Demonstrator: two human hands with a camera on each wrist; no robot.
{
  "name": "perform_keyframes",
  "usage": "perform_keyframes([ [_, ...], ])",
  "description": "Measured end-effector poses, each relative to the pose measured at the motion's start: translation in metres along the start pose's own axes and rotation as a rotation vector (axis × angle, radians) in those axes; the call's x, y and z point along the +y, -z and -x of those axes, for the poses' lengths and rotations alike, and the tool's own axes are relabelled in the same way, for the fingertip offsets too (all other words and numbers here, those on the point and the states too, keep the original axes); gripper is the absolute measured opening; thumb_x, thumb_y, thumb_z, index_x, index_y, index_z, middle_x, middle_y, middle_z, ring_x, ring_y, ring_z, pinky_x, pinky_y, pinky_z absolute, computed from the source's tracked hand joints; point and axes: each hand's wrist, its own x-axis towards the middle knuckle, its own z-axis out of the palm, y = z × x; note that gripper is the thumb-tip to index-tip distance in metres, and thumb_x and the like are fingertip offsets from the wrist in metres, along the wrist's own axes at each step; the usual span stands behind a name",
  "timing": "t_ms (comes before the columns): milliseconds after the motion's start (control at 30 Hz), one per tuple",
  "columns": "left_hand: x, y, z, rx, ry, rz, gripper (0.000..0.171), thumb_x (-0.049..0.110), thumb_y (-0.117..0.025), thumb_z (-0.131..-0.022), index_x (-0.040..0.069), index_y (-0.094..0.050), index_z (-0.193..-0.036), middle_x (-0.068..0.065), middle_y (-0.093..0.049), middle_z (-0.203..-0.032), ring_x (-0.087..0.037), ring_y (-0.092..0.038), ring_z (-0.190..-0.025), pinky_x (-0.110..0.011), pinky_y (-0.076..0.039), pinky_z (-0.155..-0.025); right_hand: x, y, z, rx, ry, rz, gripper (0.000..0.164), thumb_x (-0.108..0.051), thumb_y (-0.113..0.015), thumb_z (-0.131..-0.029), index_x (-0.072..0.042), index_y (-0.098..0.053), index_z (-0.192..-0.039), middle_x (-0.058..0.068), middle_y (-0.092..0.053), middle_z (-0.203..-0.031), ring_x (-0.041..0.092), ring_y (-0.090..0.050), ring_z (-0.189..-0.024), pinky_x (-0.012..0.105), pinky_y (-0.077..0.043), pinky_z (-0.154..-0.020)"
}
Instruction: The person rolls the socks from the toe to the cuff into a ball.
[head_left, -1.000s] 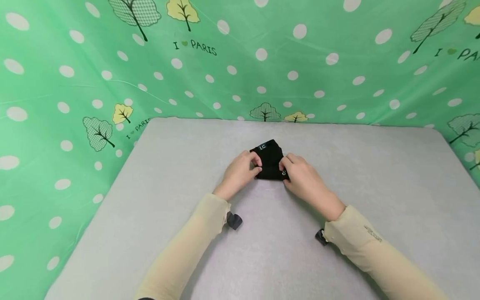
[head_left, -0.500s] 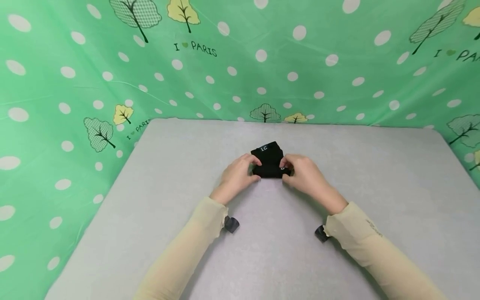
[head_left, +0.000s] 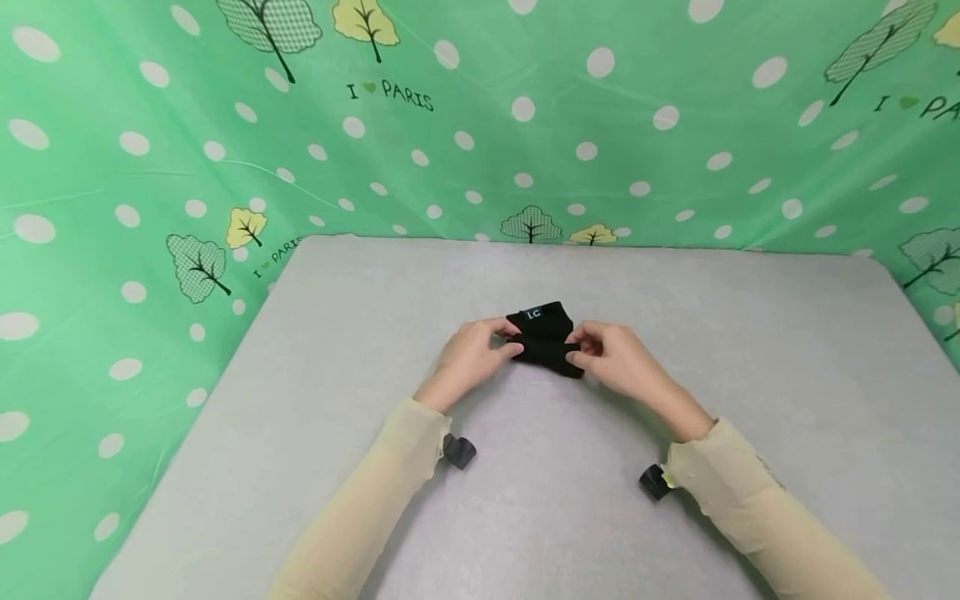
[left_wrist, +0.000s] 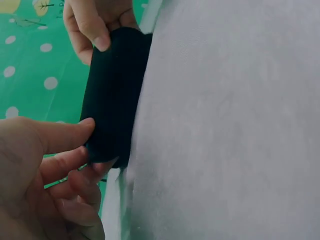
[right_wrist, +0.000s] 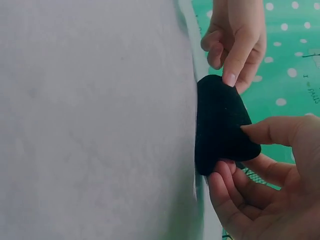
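Note:
A small black knit cloth (head_left: 547,353), folded over on itself, is held between both hands near the middle of the table. Pale letters show on its far flap (head_left: 542,316), and its near part forms a thick rounded fold. My left hand (head_left: 471,353) pinches the left end, thumb on the near side. At the right end, my right hand (head_left: 621,357) pinches the fold between thumb and fingers. In the left wrist view, the black cloth (left_wrist: 115,95) hides some of the left fingertips. The right wrist view shows the right thumb (right_wrist: 270,131) pressing the cloth's face.
A grey tabletop (head_left: 540,500) spreads around the hands on all sides. Behind it and to the left hangs a green curtain (head_left: 465,100) with white dots and trees. Dark devices sit at the left wrist (head_left: 460,451) and right wrist (head_left: 655,482).
The near fold has turned over, hiding the letters at its right end. The cloth has come slightly nearer, with its right end tipped lower. Both hands keep hold, thumbs now on the near face.

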Motion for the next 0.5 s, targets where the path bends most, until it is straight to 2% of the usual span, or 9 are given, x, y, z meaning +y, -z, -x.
perform_keyframes([
  [267,0.008,-0.006,-0.005,0.028,0.087,-0.072,0.029,0.038,-0.066,-0.095,0.020,-0.070,-0.118,0.002,-0.073,-0.111,-0.020,-0.067,-0.099,-0.039,-0.054,-0.085,0.004,0.003,-0.006,-0.036,-0.073,-0.002,0.025,-0.017,-0.059,-0.096,0.000,-0.069,-0.113,0.010,-0.069,-0.088,0.014,-0.055,-0.072,0.027,-0.045,-0.065],
  [400,0.012,-0.007,-0.007,0.039,0.125,-0.080,0.027,0.038,-0.066,-0.095,0.020,-0.070,-0.116,0.004,-0.073,-0.107,-0.018,-0.066,-0.096,-0.037,-0.054,-0.082,0.005,0.003,-0.009,-0.006,-0.096,0.009,0.022,-0.018,-0.062,-0.097,-0.002,-0.063,-0.113,0.011,-0.071,-0.088,0.015,-0.057,-0.069,0.027,-0.045,-0.063],
  [500,0.014,-0.006,-0.009,0.042,0.132,-0.082,0.027,0.037,-0.066,-0.095,0.020,-0.071,-0.115,0.004,-0.072,-0.104,-0.017,-0.065,-0.094,-0.036,-0.053,-0.080,0.005,0.002,-0.009,0.040,-0.079,0.018,0.019,-0.016,-0.064,-0.096,-0.006,-0.058,-0.111,0.012,-0.071,-0.089,0.018,-0.060,-0.071,0.029,-0.045,-0.064],
])
